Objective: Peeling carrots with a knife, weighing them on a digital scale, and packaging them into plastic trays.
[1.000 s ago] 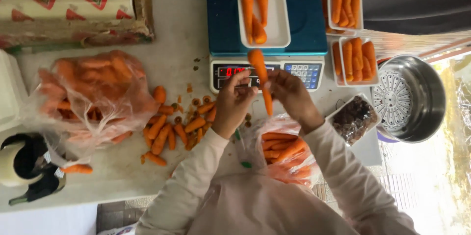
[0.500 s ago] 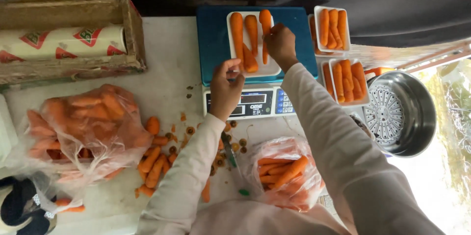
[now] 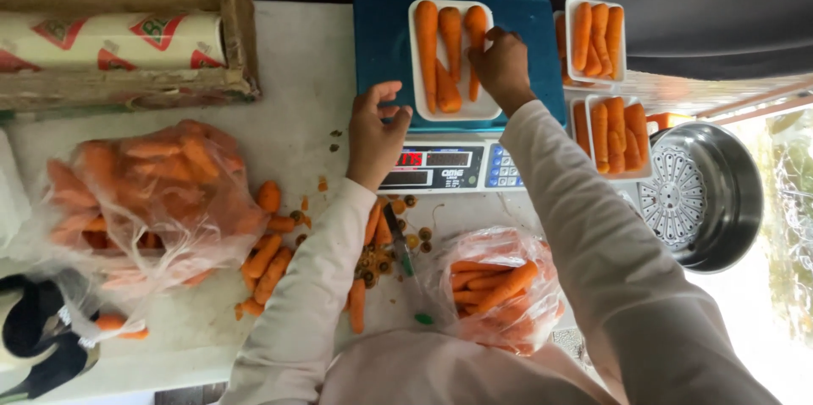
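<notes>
A white tray (image 3: 423,104) of several carrots rests on the blue weighing scale (image 3: 377,33). My right hand (image 3: 501,65) reaches over the tray's right side, its fingers on a carrot (image 3: 475,28) lying there. My left hand (image 3: 376,136) hovers at the scale's front left corner, fingers curled and apart, holding nothing I can see. Loose carrots (image 3: 271,253) and cut ends lie on the white table between my arms. A small knife (image 3: 398,240) lies just below the scale.
Two filled carrot trays (image 3: 597,33) (image 3: 614,134) sit right of the scale. A metal bowl (image 3: 720,193) stands far right. Plastic bags of carrots lie at left (image 3: 144,193) and near my body (image 3: 500,286). A wooden crate (image 3: 127,88) with a wrap roll is at top left.
My right hand carried a carrot from in front of the scale up onto the tray. My left hand let go of it and rose to the scale's front left corner.
</notes>
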